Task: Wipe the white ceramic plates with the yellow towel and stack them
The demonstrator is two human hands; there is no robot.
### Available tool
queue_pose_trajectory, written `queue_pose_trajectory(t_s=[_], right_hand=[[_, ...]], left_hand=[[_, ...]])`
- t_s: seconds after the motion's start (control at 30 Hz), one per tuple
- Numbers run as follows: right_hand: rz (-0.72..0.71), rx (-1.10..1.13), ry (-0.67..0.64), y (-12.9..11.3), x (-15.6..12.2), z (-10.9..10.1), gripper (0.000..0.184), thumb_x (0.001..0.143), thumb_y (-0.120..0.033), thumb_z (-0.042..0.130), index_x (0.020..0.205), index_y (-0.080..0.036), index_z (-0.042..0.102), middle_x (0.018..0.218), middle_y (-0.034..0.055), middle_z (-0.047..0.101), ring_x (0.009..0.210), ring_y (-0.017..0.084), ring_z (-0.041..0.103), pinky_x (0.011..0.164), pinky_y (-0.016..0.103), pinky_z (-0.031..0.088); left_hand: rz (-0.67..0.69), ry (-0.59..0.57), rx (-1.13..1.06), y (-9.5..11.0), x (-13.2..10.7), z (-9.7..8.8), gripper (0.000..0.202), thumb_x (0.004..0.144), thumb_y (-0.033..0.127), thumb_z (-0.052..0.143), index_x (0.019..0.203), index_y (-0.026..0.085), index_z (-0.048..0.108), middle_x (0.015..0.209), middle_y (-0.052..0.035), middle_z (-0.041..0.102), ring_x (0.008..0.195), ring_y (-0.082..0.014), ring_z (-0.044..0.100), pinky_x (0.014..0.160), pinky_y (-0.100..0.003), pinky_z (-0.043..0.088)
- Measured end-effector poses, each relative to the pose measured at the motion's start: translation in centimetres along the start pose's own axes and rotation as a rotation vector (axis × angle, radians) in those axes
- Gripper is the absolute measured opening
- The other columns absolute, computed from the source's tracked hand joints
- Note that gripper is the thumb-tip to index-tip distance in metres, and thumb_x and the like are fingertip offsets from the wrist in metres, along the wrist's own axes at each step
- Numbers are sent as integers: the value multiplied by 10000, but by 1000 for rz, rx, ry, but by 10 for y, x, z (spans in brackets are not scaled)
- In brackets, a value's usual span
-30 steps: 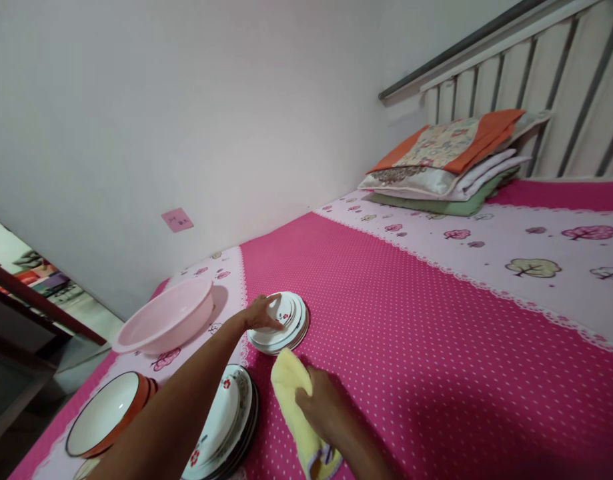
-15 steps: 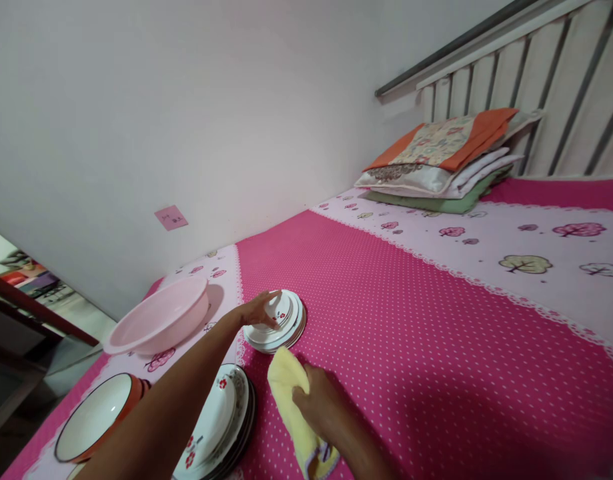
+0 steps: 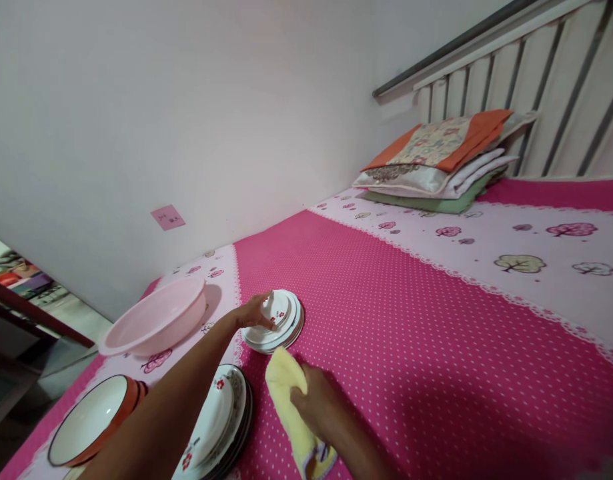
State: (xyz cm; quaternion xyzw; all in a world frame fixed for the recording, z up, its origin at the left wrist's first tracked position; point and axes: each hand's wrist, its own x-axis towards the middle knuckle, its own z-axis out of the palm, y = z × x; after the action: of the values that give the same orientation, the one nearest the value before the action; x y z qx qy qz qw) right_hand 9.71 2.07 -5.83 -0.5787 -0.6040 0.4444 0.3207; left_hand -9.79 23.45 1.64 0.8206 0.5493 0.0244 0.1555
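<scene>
My left hand (image 3: 256,313) reaches to a stack of white plates (image 3: 292,335) on the bed. Its thumb and fingers are set round the edge of the small top plate (image 3: 279,308), which has red flowers. My right hand (image 3: 319,400) grips a folded yellow cloth (image 3: 286,380) just in front of that stack. Nearer to me, partly hidden by my left forearm, is a second stack of larger flowered plates (image 3: 213,413) with dark rims beneath.
A pink basin (image 3: 156,317) stands by the wall at left. Orange bowls with white insides (image 3: 93,417) sit nearer, partly behind my forearm. Folded pillows (image 3: 436,160) lie at the far right before a white headboard (image 3: 516,73). A pink note (image 3: 167,217) is on the wall.
The view has shifted slightly. My left hand stays at the small plate, and my right hand still holds the yellow cloth in nearly the same spot.
</scene>
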Motion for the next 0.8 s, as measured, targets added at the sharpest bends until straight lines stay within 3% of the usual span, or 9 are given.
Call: queue_pose_trajectory(t_s=[0.23, 0.57, 0.8], right_hand=[[5, 8, -7, 0, 0, -1, 358, 861, -295, 595, 1196, -201, 682, 1090, 114, 781, 915, 222, 748, 728, 260, 497], [28, 18, -7, -4, -3, -3, 363, 849, -291, 602, 1190, -200, 689, 1093, 115, 780, 921, 230, 748, 733, 271, 497], [14, 23, -13, 0, -1, -1, 346, 859, -296, 595, 1180, -204, 690, 1096, 114, 780, 924, 227, 747, 736, 267, 499]], left_hand=[[-34, -60, 29, 0, 3, -1, 1216, 447, 570, 903, 1503, 252, 388, 1532, -170, 478, 1458, -418, 359, 1149, -525, 350], [-97, -68, 93, 10, -3, -3, 1169, 469, 633, 856, 1473, 210, 433, 1483, -222, 493, 1424, -465, 401, 1129, -519, 372], [-114, -77, 128, 13, -5, -2, 1154, 485, 653, 836, 1482, 248, 421, 1466, -196, 510, 1398, -462, 436, 1115, -526, 377]])
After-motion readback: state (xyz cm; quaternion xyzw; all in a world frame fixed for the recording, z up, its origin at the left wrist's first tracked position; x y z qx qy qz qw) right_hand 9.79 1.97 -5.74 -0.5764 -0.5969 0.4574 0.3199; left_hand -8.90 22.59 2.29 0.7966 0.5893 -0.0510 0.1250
